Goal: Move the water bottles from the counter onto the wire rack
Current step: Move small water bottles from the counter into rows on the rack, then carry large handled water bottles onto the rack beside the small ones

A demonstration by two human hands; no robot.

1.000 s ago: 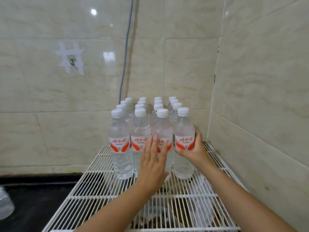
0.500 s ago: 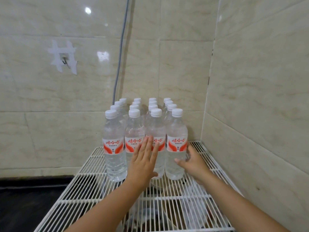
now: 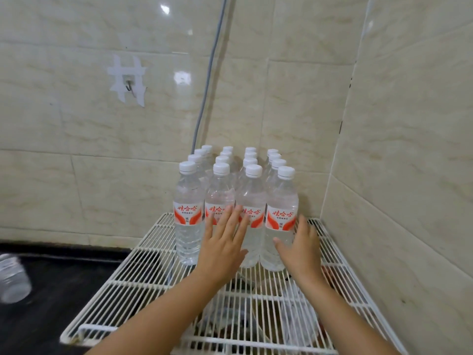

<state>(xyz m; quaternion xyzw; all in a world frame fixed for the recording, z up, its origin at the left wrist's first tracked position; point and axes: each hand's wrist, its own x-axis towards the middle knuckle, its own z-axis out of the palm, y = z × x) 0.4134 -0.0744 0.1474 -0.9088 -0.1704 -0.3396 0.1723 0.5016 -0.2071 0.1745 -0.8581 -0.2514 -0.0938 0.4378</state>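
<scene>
While I watch, water bottles [image 3: 236, 201] packed at wire rack [image 3: 143, 272] rear corner, left hand [image 3: 224, 248] flat against them, right hand [image 3: 300, 252] spread beside, bare rack nearer.

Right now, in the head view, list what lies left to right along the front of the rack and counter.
Blurred bottle on the dark counter → leftmost front bottle → left hand → rightmost front bottle → right hand → right tiled wall.

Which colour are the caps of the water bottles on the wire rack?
White. The caps show clearly in the head view, its only view.
</scene>
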